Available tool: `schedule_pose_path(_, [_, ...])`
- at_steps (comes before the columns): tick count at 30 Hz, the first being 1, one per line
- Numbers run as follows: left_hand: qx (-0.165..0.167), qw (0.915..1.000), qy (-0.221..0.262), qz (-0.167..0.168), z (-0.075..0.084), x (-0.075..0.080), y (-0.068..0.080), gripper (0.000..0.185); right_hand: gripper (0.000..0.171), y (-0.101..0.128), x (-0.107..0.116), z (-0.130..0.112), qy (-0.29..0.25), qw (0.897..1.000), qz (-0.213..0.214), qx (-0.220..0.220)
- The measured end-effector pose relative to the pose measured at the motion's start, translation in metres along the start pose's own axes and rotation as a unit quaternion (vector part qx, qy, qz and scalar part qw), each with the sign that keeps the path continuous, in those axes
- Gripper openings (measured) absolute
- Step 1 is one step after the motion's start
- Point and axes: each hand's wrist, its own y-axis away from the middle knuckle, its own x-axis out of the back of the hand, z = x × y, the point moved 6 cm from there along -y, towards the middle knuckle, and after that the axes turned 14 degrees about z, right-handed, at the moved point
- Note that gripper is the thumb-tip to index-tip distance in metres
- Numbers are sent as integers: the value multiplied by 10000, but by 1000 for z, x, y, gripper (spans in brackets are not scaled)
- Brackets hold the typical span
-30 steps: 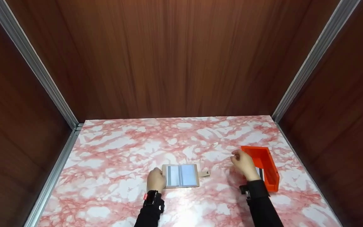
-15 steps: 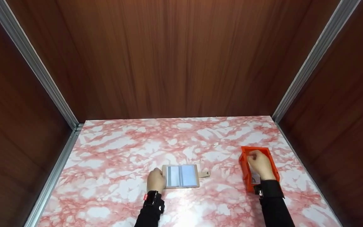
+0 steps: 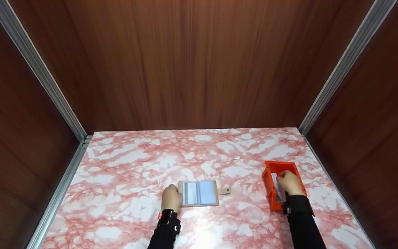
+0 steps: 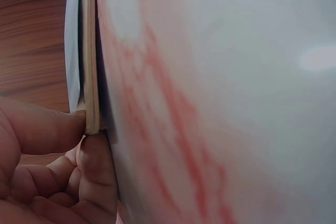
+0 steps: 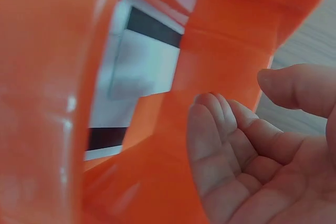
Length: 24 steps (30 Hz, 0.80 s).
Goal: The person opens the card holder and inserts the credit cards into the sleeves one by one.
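Observation:
My left hand (image 3: 171,197) pinches the left edge of a tan card holder (image 3: 218,193), thumb above and finger beneath, as the left wrist view shows at its cover edge (image 4: 91,77). The holder lies open, its clear sleeves (image 3: 207,192) facing up. Over an orange bin (image 3: 271,193) my right hand (image 3: 290,182) reaches in with thumb and fingers apart. In the right wrist view nothing lies between that hand's thumb and fingertips (image 5: 203,129). White cards with black stripes (image 5: 147,64) lie overlapping inside the bin, a short way from the fingers.
A strap with a snap (image 3: 225,191) sticks out from the holder's right side. Pink and white marbled tabletop (image 3: 143,155) runs around both things. Brown wood-look panels (image 3: 199,69) with metal corner rails (image 3: 344,65) enclose the back and sides.
My right hand has moved right from beside the bin's left wall to over its inside, then slightly lower and toward me. The left hand and card holder have stayed in place.

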Motion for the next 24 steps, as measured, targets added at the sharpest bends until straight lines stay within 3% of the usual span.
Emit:
schedule_pose_path(10, [-51,9999,33,90,1,2,1,5,18,-11,-9,10,280,9986,-430,-121])
schedule_pose_path(17, [-17,10000,49,49,1,1,1,5,35,-16,-17,14,520,9964,-668,-99])
schedule_pose_path(24, [-32,10000,44,35,2,1,1,4,32,-14,-20,17,484,9969,-616,-97])
